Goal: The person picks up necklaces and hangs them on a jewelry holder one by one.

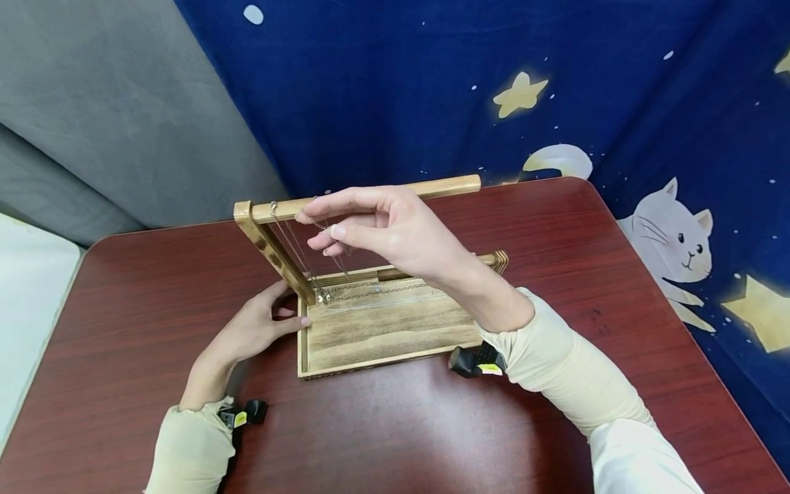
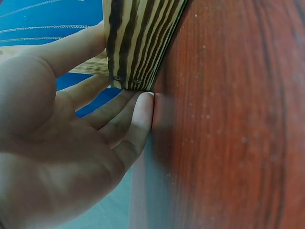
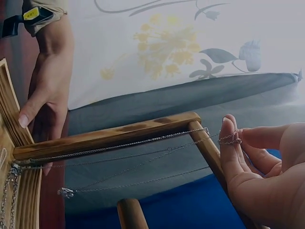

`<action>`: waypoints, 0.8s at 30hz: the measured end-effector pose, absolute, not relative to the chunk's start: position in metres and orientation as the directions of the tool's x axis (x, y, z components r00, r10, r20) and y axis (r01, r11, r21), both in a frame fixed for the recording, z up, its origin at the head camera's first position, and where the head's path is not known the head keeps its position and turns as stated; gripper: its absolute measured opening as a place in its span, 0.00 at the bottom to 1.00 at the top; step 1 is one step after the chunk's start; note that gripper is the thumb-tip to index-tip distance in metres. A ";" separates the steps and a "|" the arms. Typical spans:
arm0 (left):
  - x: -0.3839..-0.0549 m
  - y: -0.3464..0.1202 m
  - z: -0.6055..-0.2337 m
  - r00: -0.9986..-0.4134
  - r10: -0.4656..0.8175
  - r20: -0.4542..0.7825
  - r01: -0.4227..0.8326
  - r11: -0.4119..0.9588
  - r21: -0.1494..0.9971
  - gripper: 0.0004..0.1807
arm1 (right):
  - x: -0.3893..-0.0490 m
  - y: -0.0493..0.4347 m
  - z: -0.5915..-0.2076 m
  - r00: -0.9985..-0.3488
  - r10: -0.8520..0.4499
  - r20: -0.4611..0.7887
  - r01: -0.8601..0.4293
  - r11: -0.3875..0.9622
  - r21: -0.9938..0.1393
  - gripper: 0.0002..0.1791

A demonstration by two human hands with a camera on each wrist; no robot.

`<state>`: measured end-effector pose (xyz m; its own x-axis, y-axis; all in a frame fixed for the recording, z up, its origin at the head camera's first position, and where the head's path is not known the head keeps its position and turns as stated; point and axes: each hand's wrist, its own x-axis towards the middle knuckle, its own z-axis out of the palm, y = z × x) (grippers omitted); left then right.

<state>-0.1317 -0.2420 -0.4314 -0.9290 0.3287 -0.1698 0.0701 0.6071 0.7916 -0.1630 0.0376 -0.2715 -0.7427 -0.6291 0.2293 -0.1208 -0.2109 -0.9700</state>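
Observation:
A wooden jewelry stand has a shallow tray (image 1: pixel 382 339), a slanted post (image 1: pixel 274 254) and a top bar (image 1: pixel 447 185). My right hand (image 1: pixel 401 226) is beside the bar's left part, pinching a thin silver necklace (image 3: pixel 231 139) between thumb and fingers. Its strands hang down to a small pendant (image 3: pixel 66 192) in the right wrist view. Another chain (image 3: pixel 124 145) hangs from the bar along the post. My left hand (image 1: pixel 253 326) holds the stand's left end, thumb on the tray rim and fingers around the outer side by the post's foot.
More chains (image 1: pixel 370 295) lie in the back of the tray. The stand is on a reddish-brown table (image 1: pixel 463 425). Behind it hang a blue curtain (image 1: pixel 395 96) with stars and a grey curtain (image 1: pixel 123 103). A white surface (image 1: pixel 31 309) lies beyond the table's left edge.

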 end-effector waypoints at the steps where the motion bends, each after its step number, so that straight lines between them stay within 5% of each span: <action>1: -0.132 -0.242 -0.431 -0.929 0.329 -0.167 0.072 0.606 0.792 0.42 | -0.163 0.037 -0.272 -0.742 -0.633 0.223 -0.112 -0.211 -0.971 0.17; 24: -0.131 -0.243 -0.431 -0.931 0.321 -0.173 0.070 0.623 0.779 0.43 | -0.160 0.038 -0.288 -0.668 -0.724 0.173 -0.054 -0.185 -0.981 0.20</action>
<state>-0.1311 -0.2427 -0.4314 -0.9313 0.3207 -0.1725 0.0703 0.6232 0.7789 -0.1604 0.0379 -0.2880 -0.6677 -0.7240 0.1733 -0.0540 -0.1851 -0.9812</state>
